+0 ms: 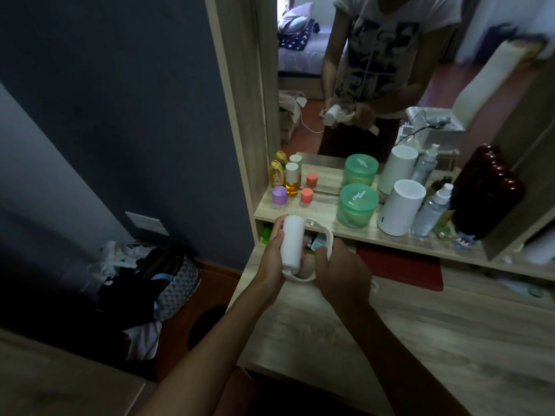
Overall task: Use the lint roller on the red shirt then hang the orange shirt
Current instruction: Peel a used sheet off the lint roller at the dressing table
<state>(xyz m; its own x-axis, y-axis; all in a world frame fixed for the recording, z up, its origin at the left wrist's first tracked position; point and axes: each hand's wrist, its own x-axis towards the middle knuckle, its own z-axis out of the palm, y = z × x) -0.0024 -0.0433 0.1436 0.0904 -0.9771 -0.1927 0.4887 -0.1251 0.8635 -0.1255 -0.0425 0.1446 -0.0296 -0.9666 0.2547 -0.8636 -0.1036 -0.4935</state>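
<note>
Both forearms are extended from 6 o'clock up toward the centre, above the pale wooden desk (420, 340). At 9 o'clock of the pair, the left hand (271, 259) is wrapped around the white cylinder of the lint roller (292, 243), fingers (277, 225) curled closely round its far end and side, palm turned toward 3 o'clock. The roller is held above the desk's back edge, just below the shelf (315, 219); its long axis is run from 6 to 12 o'clock, slightly tilted, the free end pointed at 12. At 3 o'clock of it, the right hand (342, 270) is seen back-up, its fingers (322, 253) closed on the roller's curved white handle (329, 235). On the shelf, a green tub (357, 205) and a white canister (401, 207) are set at 2 o'clock.
</note>
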